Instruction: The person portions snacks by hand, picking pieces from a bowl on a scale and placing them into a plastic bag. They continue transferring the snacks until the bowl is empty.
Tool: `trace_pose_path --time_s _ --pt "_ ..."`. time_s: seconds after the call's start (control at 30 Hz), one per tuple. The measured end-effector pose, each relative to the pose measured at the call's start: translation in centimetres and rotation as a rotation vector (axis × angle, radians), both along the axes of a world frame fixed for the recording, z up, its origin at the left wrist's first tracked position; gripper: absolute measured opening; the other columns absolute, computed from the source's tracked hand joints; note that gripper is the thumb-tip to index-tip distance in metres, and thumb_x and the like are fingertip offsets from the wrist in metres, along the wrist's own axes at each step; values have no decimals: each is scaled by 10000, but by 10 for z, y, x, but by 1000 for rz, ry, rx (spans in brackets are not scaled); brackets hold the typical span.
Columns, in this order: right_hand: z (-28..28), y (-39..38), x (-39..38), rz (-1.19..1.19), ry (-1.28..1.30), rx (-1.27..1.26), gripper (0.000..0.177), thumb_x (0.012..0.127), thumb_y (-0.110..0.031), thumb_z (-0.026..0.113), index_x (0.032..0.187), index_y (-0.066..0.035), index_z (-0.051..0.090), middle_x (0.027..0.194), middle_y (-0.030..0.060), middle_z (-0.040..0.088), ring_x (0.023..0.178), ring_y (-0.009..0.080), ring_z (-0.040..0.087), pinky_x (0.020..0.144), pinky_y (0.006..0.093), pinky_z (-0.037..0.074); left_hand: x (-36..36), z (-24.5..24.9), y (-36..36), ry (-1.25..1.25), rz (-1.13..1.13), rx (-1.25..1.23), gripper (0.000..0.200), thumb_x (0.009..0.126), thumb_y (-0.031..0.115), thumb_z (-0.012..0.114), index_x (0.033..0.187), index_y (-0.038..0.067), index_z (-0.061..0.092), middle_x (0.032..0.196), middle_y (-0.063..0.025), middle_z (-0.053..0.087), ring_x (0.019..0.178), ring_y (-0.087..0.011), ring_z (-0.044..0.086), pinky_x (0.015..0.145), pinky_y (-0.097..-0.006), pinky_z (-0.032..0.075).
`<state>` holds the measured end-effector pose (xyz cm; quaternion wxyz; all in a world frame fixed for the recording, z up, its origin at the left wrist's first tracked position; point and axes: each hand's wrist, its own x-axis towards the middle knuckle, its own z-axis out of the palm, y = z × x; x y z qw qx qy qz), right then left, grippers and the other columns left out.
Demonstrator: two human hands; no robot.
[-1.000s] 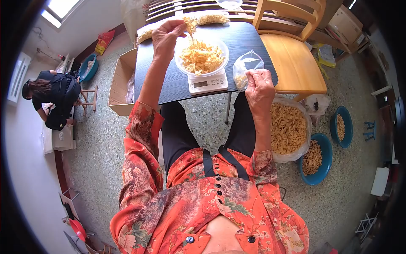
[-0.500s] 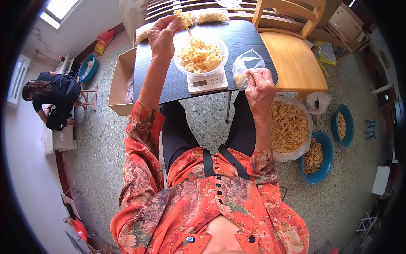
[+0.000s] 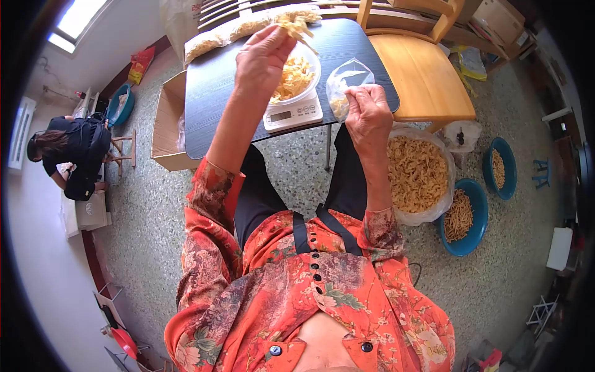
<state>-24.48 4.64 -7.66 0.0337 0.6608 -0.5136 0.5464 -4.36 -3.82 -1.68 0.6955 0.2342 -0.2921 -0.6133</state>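
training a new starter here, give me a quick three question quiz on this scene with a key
1. Which hand grips the bag?
2. True or false: the bowl sits on the chair.
3. Fill in: the left hand holds yellowish ____.

Key:
1. The right hand.
2. False; the bowl sits on the scale.
3. strips.
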Motion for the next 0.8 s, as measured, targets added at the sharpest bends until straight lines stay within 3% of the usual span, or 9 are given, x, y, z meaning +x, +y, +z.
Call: trace_pose_path --time_s 0.07,0.2,0.3,0.37,0.43,0.47,0.6,0.8 --pt "3 1 1 18 -18 24 76 808 -39 750 877 -39 718 866 87 624 749 270 661 662 376 546 -20 -6 10 -70 -66 -108 126 911 -3 683 1034 -30 676 1006 -162 715 924 -252 719 841 -363 618" --pt "5 2 0 28 -8 41 89 807 -46 744 893 -40 722 877 91 626 757 276 661 670 381 546 -53 -17 22 -476 -74 -183 139 909 33 705 1021 -48 693 961 -135 726 863 -181 707 782 -312 604" --pt "4 4 -1 7 21 -6 99 811 -56 738 908 -40 724 893 97 627 758 285 660 670 386 546 -58 -17 24 -1161 3 -368 92 885 32 713 975 31 734 915 -56 735 809 -116 689 757 -270 580" --pt "3 5 -2 1 1 12 87 820 -64 733 901 -36 719 908 102 631 771 292 662 672 390 545 -62 -14 26 -1286 12 -432 92 855 64 733 946 70 745 892 -52 736 830 -150 683 798 -310 564" --pt "0 4 -3 0 -7 24 84 823 -65 729 900 -35 716 908 102 632 777 293 662 676 391 545 -67 -9 29 -1635 144 -675 107 830 112 740 931 80 746 887 -86 728 905 -234 662 854 -371 533" --pt "-1 4 -3 -5 -16 35 80 826 -67 725 899 -35 714 909 102 633 784 295 663 679 393 544 -68 -6 30 -1724 52 -656 97 819 140 729 897 87 752 909 -96 717 966 -305 609 884 -415 499" --pt "-2 4 -5 19 -25 56 57 834 -61 715 880 -31 701 912 109 634 796 301 663 689 391 545 -71 -6 24 -2014 -3 -763 52 828 111 698 821 87 743 938 -71 679 974 -299 589 865 -410 501" --pt "-8 1 -11 27 31 7 32 846 -46 696 865 -28 678 924 123 640 810 311 667 706 400 550 -53 6 27 -1689 278 -753 95 816 73 734 911 79 734 958 -80 673 973 -282 615 863 -394 507"
